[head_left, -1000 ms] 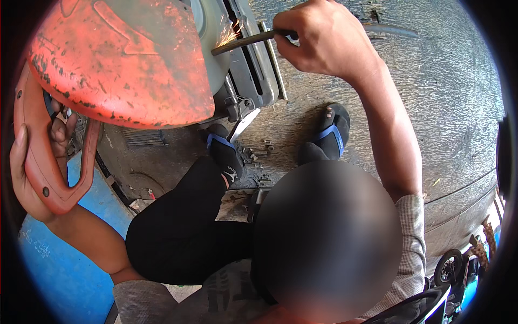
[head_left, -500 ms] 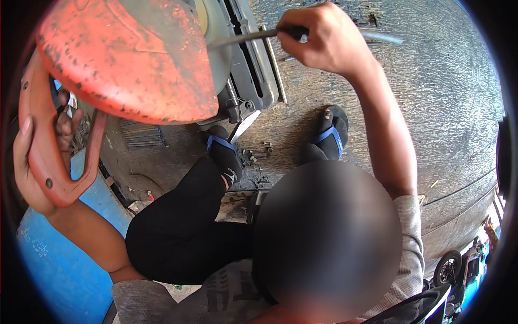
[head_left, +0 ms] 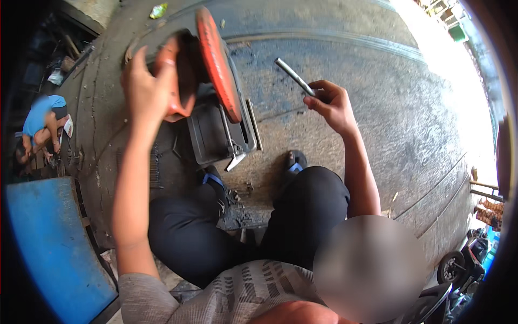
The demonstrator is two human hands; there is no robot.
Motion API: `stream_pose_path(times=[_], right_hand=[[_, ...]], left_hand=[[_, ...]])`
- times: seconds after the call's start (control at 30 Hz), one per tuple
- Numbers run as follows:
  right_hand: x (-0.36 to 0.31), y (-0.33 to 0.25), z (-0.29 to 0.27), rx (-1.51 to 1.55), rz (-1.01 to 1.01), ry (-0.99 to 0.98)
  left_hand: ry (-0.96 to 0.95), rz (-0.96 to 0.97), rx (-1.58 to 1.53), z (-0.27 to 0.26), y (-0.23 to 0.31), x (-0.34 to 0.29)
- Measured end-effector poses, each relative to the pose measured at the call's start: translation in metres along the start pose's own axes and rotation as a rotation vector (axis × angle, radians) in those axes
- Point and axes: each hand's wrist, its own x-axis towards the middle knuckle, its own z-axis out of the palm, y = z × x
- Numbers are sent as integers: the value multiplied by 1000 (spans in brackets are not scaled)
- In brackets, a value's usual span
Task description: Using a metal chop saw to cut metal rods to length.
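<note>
Head cam | R hand point(head_left: 334, 105) pinching grey metal rod point(head_left: 295, 77), in air rt of red guard point(head_left: 217, 67), well apart | L hand point(head_left: 147, 94) at orange handle point(head_left: 177, 112), blurred, grip can't tell | stage: rod off machine, no sparks; done/left unclear | rod slim, cyl.; guard curved, scuffed; base point(head_left: 208, 143) flat, grey

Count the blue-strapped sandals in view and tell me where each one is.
2: the wearer's left sandal, just below the saw's grey base in the picture, and the right sandal, farther right. Any on the co-worker can't be made out.
</note>
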Motion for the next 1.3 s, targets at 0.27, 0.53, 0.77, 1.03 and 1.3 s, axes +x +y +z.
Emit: stream_pose_path(times=[0.27, 0.53, 0.77, 1.03, 1.3], right_hand=[[-12, -175, 49, -57, -249, -226], [-27, -232, 112, -121, -285, -417], [-17, -209, 131, 131, -206, -466], [-35, -211, 166, -267, -759, 197], [-44, -184, 227, 798, 8, -219]], left_hand=[[-377, -173, -985, -48, 91, -41], [-153, -149, -1328, -91, 89, -55], [-175, -136, -1424, -79, 60, -61], [-69, -453, -1444, -84, 46, -58], [309, -695, -1605, -95, 26, -45]])
